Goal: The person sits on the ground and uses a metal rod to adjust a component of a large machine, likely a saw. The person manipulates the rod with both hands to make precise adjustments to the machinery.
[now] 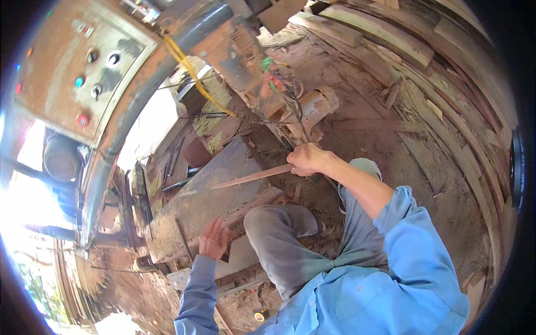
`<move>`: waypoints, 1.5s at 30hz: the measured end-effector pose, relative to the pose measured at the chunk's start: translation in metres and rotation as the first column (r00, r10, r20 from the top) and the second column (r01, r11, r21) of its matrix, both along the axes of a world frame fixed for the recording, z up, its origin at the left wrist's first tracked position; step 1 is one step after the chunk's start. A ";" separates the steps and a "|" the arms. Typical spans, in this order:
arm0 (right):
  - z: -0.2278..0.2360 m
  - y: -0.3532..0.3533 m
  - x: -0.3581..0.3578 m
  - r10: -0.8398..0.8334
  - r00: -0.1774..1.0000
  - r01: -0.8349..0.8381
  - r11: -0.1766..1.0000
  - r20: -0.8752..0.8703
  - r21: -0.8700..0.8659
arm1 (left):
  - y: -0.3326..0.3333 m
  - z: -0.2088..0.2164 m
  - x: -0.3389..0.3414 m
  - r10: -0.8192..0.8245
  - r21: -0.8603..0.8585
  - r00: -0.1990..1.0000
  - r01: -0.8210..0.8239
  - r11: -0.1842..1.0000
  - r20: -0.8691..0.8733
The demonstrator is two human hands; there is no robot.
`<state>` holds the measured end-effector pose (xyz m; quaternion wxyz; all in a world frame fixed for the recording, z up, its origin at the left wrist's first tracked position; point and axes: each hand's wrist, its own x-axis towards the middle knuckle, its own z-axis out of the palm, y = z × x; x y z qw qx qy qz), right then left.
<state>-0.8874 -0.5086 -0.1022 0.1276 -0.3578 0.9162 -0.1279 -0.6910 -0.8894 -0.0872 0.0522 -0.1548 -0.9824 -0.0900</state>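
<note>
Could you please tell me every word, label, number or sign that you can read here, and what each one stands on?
None can be read.
Control box: any markings are too small and blurred.
Round yellow thing: any print is too small.

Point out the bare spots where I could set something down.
The grey slab looks bare on the far side of the wooden strip. The dirt floor looks mostly open between the right forearm and the stacked planks. It is crowded just beyond the right hand, where a rusty cylinder and tangled wires sit.
</note>
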 end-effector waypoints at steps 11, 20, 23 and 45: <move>-0.056 0.008 -0.025 0.013 0.913 -0.092 0.980 -0.407 -0.174 | 0.143 -0.009 -0.214 0.097 0.594 0.995 -0.070 0.801 -0.014; -0.049 0.013 -0.003 0.155 0.820 -0.167 0.986 -0.551 0.028 | 0.178 -0.061 -0.229 -0.098 0.137 0.956 0.061 0.989 0.276; -0.043 0.012 -0.004 0.102 0.889 -0.147 0.987 -0.446 -0.067 | 0.178 -0.082 -0.225 -0.025 0.106 0.948 -0.009 0.994 0.317; -0.029 -0.055 0.009 0.127 0.987 -0.142 0.977 0.101 0.156 | 0.147 -0.083 -0.201 0.014 0.135 0.905 -0.079 0.988 0.425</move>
